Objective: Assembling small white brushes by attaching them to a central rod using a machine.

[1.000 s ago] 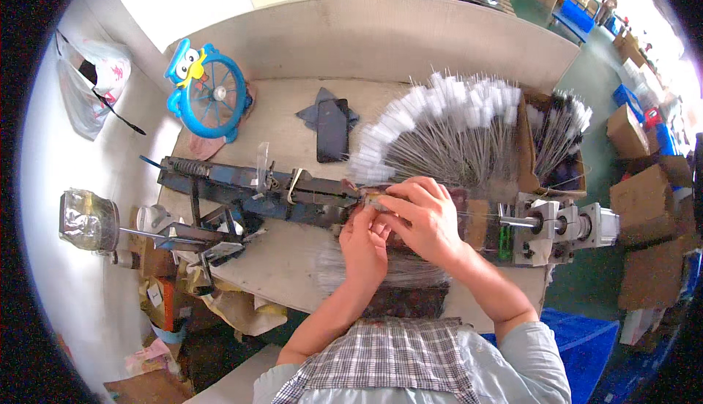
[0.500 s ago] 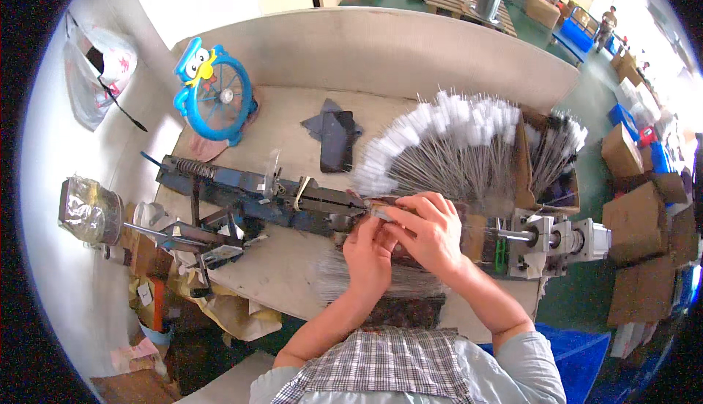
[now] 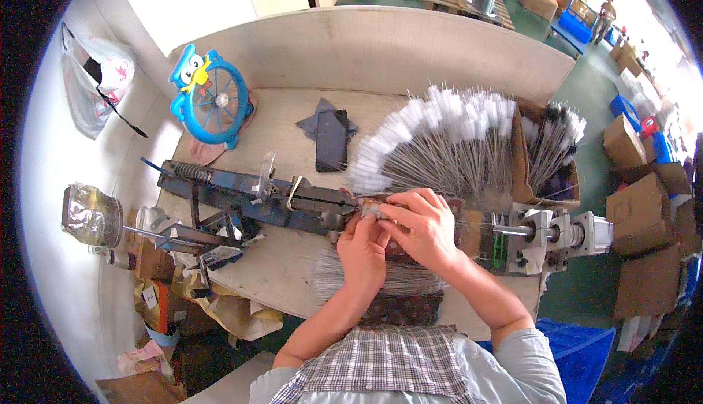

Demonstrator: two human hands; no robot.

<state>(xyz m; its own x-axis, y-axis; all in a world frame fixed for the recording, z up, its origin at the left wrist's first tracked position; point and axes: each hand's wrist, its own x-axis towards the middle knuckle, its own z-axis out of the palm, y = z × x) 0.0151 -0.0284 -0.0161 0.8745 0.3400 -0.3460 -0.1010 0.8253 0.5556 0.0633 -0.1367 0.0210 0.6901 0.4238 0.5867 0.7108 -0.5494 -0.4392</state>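
Pale wooden surface (image 3: 293, 272), walled by beige board, carries a long blue metal machine (image 3: 256, 195). Left of it stands a blue cartoon fan (image 3: 212, 96); behind it lies a dark phone (image 3: 331, 140). At the machine's middle, left hand (image 3: 364, 247) and right hand (image 3: 425, 230) meet, fingers pressed together pinching a thin wire brush (image 3: 373, 210). Right of the machine fan out white-tipped wire brushes (image 3: 447, 140).

Two hands, left hand (image 3: 364, 247) and right hand (image 3: 421, 227), pinched together on one long blue metal machine (image 3: 263, 197). Just above the grip there's one big fan of white-tipped wire brushes (image 3: 439, 144), too many to count, plus one smaller bunch (image 3: 560, 137) further right. One loose pile of bare wires (image 3: 337, 276) right below the hands, one dark phone (image 3: 331, 139) and one blue toy fan (image 3: 212, 96) up left of them.
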